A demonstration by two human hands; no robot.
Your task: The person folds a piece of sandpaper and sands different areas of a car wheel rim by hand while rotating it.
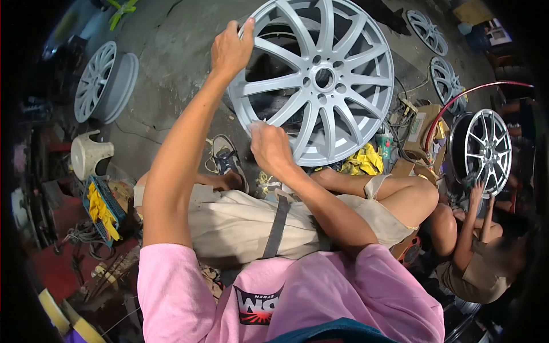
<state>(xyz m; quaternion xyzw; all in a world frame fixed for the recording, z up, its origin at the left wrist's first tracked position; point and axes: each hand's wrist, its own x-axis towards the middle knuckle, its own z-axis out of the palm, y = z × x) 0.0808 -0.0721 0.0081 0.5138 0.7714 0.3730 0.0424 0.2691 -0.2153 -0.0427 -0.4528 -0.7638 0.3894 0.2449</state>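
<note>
A large silver-grey multi-spoke wheel rim (309, 117) stands in front of me, its face tilted toward me. At its upper left edge, my left hand (231, 48) is closed over the outer lip, fingertips on the front. My right hand (270, 146) is closed against the lower left lip, beside the spoke ends. Something small and pale shows at its fingertips, too little visible to name. Below the rim lie yellow gloves or cloth (366, 161) and a green tool (385, 143).
Another grey rim (96, 83) stands at left, near a white stool (91, 151) and a blue crate (106, 208). Grey rims (447, 80) lie at upper right, with a red hose (457, 94) nearby. At right, a co-worker's hands (477, 191) touch another rim (489, 151).
</note>
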